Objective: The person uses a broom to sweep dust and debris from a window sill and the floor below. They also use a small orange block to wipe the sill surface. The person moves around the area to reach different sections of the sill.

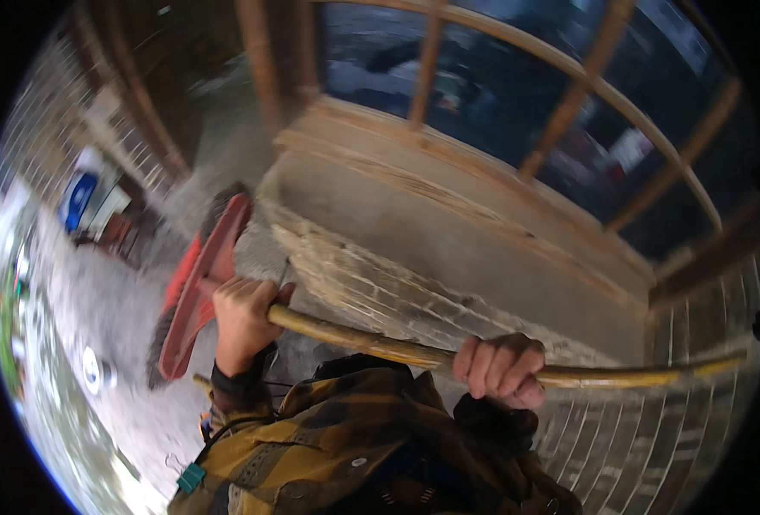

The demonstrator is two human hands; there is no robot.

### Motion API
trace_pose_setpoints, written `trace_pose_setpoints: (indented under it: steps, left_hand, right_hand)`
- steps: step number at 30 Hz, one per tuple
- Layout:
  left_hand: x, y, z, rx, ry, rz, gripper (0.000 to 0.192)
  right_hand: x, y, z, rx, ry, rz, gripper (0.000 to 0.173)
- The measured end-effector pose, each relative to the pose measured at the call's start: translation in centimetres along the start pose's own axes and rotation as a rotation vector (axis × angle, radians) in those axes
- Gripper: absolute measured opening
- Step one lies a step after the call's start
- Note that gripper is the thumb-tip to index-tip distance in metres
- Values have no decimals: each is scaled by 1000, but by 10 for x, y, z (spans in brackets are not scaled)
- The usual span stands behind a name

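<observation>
A push broom with a red plastic head (203,286) and dark bristles lies across my view, its yellow wooden handle (367,344) running off to the right. My left hand (246,318) grips the handle close to the head. Farther along the same handle, my right hand (502,370) is closed around it, knuckles up. The handle crosses in front of my plaid jacket (328,444). Whether the bristles touch the ground cannot be told.
Ahead stands a low brick wall (367,277) under a wood-framed window (495,90). A doorway (225,122) opens at the upper left. On the left are a blue-and-white item (78,199) and a round white container (93,370). Another brick wall (618,431) rises at right.
</observation>
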State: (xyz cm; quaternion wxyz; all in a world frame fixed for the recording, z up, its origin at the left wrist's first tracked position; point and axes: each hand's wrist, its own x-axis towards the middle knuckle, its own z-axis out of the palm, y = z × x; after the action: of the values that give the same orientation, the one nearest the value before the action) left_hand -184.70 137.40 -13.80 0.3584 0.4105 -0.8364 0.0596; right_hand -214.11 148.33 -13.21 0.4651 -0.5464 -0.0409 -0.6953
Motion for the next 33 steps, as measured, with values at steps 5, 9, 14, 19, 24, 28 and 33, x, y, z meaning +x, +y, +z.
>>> trace_pose_setpoints:
  steps: [5,9,14,19,24,28,33]
  left_hand:
    - [14,12,44,-80,-91,47,38]
    - [28,33,55,-182,-16,143,39]
    - [58,77,59,-260,35,346,36]
    - [80,155,96,-519,21,618,35]
    - [75,285,132,-857,-68,829,16]
    - [54,395,156,-1118,-95,955,23]
    - [32,507,181,-1248,-292,1045,12]
  right_hand:
    - [-19,-14,-20,-43,68,-107,28]
    - [-19,-35,-10,-51,77,-188,32]
    - [-44,-92,10,-246,-18,-252,33]
    - [-90,-169,49,-511,77,-350,33]
    - [-144,-233,112,-691,315,-743,29]
    - [-171,-275,161,-862,416,-1003,29]
    - [-204,-319,190,-1200,560,-917,32]
